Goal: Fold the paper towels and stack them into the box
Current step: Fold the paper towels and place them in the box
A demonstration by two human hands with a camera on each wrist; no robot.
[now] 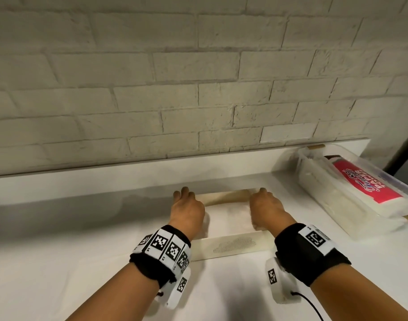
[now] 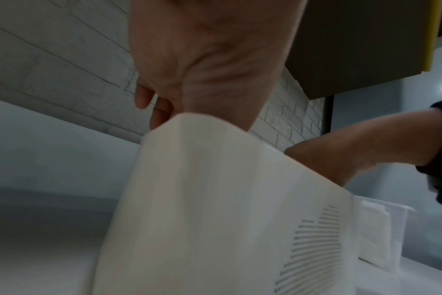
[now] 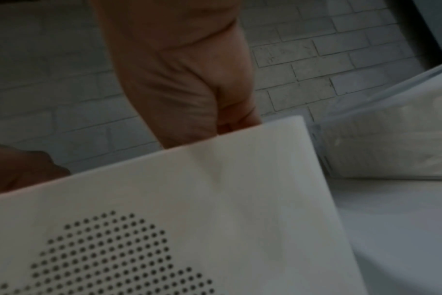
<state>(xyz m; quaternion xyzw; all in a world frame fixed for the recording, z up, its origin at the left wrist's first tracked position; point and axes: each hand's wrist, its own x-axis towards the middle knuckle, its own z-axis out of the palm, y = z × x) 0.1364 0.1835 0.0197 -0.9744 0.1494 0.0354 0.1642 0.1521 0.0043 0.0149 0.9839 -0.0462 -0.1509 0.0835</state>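
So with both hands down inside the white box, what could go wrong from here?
1. Both the left hand and right hand push down on the paper towels in the box; pulling out could drag the top sheet loose.
2. The fingertips are hidden, so a crooked fold might go unnoticed.

head view from above, wrist views low, close, sharing box [image 1: 233, 247]

- Box [image 1: 233, 245] sits mid-counter [image 1: 59, 262], nearer the front edge than the wall [image 1: 152, 77].
- Left hand [image 1: 186, 207] and right hand [image 1: 266, 208] reach inside the box, at its left and right ends.
- Clear bin [image 1: 325, 205] at the counter's back right corner, paper towel pack [image 1: 369, 184] inside.
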